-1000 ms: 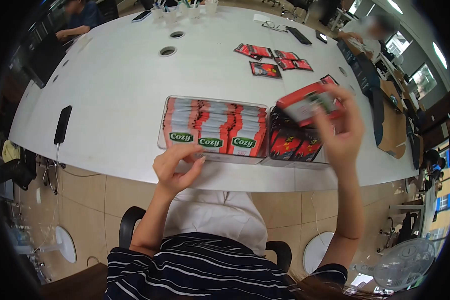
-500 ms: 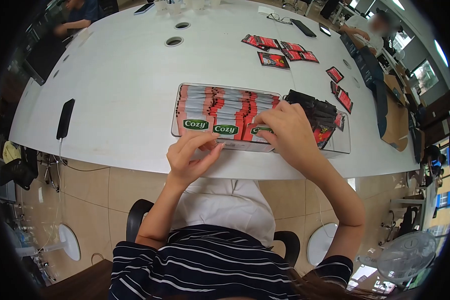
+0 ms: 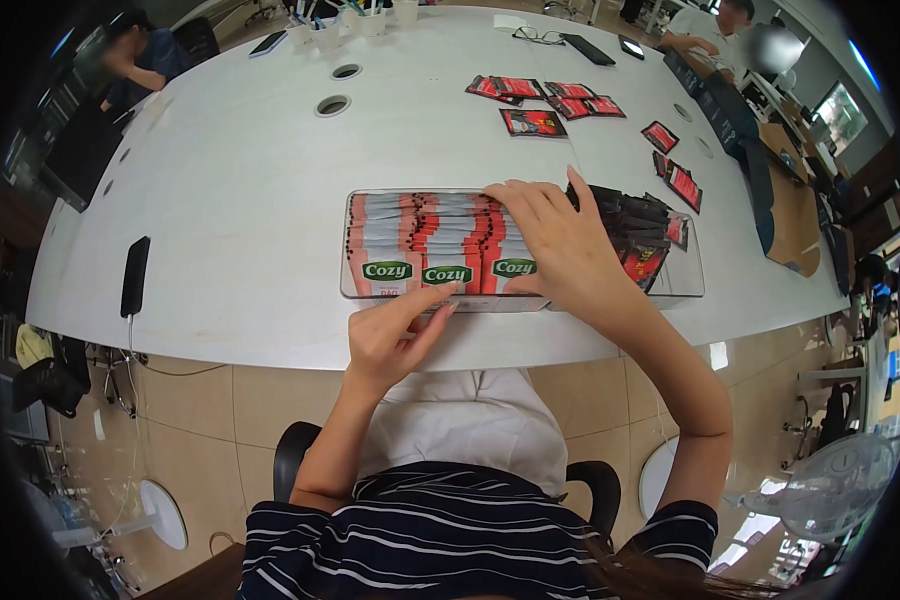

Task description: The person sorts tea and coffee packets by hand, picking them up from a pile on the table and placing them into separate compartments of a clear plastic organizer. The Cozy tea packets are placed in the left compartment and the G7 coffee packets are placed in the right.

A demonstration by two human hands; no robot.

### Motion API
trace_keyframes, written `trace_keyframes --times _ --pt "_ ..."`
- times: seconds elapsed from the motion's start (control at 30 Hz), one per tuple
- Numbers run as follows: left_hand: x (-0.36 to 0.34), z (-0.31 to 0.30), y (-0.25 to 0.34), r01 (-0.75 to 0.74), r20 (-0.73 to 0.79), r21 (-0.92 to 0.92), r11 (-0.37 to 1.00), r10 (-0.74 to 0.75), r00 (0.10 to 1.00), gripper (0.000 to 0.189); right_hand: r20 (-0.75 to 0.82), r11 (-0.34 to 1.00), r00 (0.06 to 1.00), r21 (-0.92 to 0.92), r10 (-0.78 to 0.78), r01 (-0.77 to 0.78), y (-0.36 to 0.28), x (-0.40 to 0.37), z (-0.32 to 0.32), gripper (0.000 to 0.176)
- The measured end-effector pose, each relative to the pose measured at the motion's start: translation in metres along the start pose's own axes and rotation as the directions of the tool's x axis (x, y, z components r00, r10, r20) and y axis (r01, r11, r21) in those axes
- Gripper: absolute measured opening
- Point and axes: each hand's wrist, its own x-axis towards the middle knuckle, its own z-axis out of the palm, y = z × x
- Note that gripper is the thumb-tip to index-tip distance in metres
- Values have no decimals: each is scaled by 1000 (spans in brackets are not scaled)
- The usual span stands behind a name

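A clear plastic box [image 3: 345, 245] stands near the table's front edge. Three rows of red-and-white Cozy sachets [image 3: 447, 274] fill most of it, and black-and-red sachets [image 3: 642, 262] lie in its right end. My left hand [image 3: 392, 332] is at the front wall, index finger stretched to the lower edge of the middle row, thumb apart. Over the right-hand Cozy row [image 3: 515, 268] spreads my right hand [image 3: 567, 250], fingertips at the back rim and thumb at the front. It partly hides that row and the black sachets; no sachet shows lifted in either hand.
Loose black-and-red sachets [image 3: 533, 123] lie toward the back right. A black phone [image 3: 135, 275] with a cable is at the left. Glasses [image 3: 538, 36], phones and cups of pens [image 3: 325, 38] stand at the back. An opened cardboard box [image 3: 785, 210] is at the right edge; two people sit farther off.
My right hand's fingers have spread and reached back to the box's far rim. The right row's front sachet label is more exposed. My left index finger has stretched toward the middle row. The view shifted slightly.
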Motion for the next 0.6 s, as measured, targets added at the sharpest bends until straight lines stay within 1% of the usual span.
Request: trace_keyframes --times 0.07,0.17,0.2,0.3,0.33,0.37,0.43,0.5,0.53,0.6 --pt "0 0 0 -2 3 14 1000 2 1000 27 -64 986 997 164 -31 41 7 -4 -5 84" --pt "1 1 -1 -21 -3 25 999 21 1000 27 -106 878 994 478 30 24 19 -12 -30 76" --pt "1 1 -1 -27 -5 28 999 27 1000 26 -161 871 985 491 65 22 24 -18 -42 66" --pt "3 1 1 -35 8 35 999 35 999 22 -268 898 935 428 233 -101 54 -39 -60 56" --pt "2 1 0 -27 19 35 999 27 999 21 -296 888 907 435 298 -150 71 -46 -63 51" --pt "2 1 -1 -30 7 34 999 29 1000 22 -322 874 875 443 361 -198 91 -53 -64 47" --pt "1 4 -2 -28 -18 32 999 29 999 23 -363 796 768 526 528 -300 135 -69 -54 40" --pt "1 6 -3 -37 -27 28 999 38 999 23 -290 834 801 367 524 -413 205 -100 -32 40" --pt "1 6 -3 -37 -28 32 999 38 999 23 -254 844 813 281 524 -457 226 -111 -18 40" --pt "2 5 -2 -38 -16 45 998 38 999 21 -132 849 855 266 501 -457 233 -124 12 43"
